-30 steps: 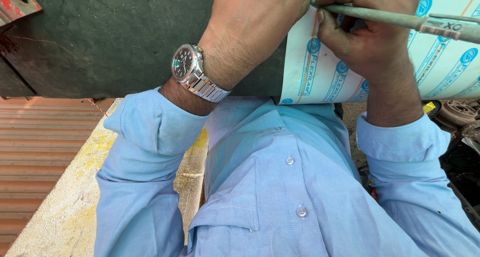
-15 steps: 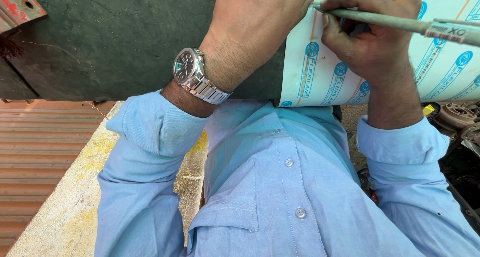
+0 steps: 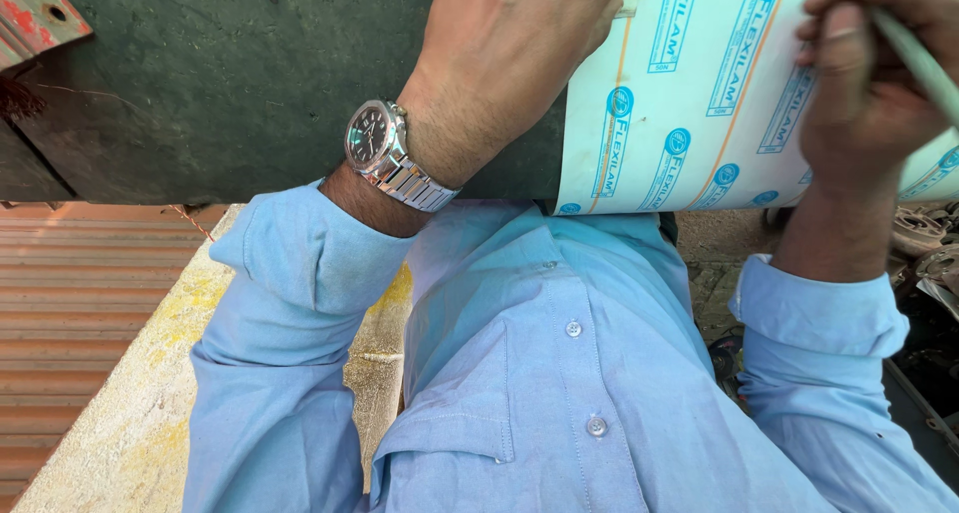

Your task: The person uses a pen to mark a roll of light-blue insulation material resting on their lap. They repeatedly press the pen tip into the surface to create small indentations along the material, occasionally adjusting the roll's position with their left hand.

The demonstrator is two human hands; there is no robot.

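Left hand (image 3: pixel 519 48), fingers together, presses flat on the white printed sheet (image 3: pixel 699 103) lying on the dark bench (image 3: pixel 220 83); right hand (image 3: pixel 869 83) is clamped on a thin tool (image 3: pixel 914 58), possibly a pen.

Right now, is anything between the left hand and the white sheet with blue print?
Nothing visible. The left hand rests directly at the sheet's left edge, on the dark green surface.
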